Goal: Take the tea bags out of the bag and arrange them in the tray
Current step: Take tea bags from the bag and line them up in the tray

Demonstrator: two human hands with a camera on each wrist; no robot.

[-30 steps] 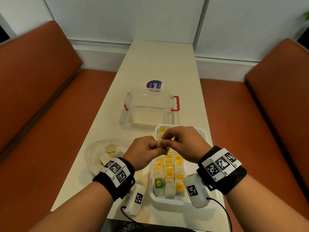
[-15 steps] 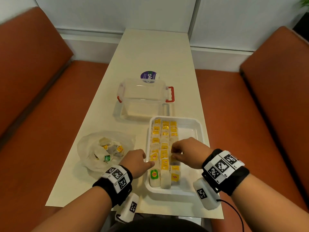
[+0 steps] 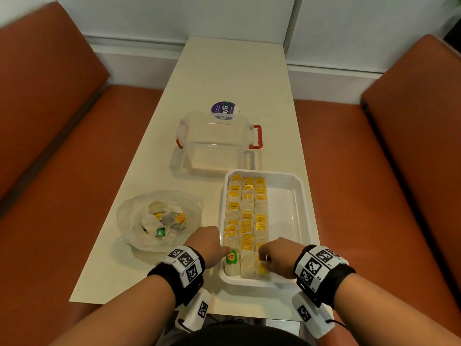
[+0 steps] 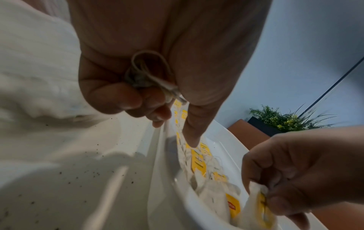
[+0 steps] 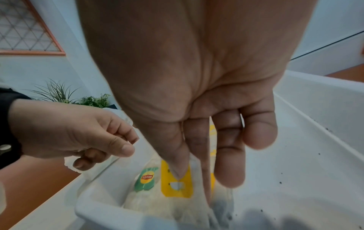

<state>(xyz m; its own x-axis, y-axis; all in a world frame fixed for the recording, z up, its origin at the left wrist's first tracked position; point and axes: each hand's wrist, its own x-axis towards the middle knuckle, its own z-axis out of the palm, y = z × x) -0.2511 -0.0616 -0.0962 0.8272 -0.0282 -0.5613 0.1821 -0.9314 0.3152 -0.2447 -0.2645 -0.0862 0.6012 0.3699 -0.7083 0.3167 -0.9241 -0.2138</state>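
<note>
right hand (image 3: pixel 279 258): fingertips pinching a yellow-tagged tea bag (image 3: pixel 264 267), near end of third row | left hand (image 4: pixel 138 74): curled around string, forefinger on first row | tray (image 3: pixel 294 196): rows run lengthwise, right side bare | plastic bag (image 3: pixel 159 221): left, probably nearer left hand

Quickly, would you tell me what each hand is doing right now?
Left hand: curled, gripping a looped string, forefinger pointing into the tray.
Right hand: pinching a tea bag at the tray's near end.
</note>
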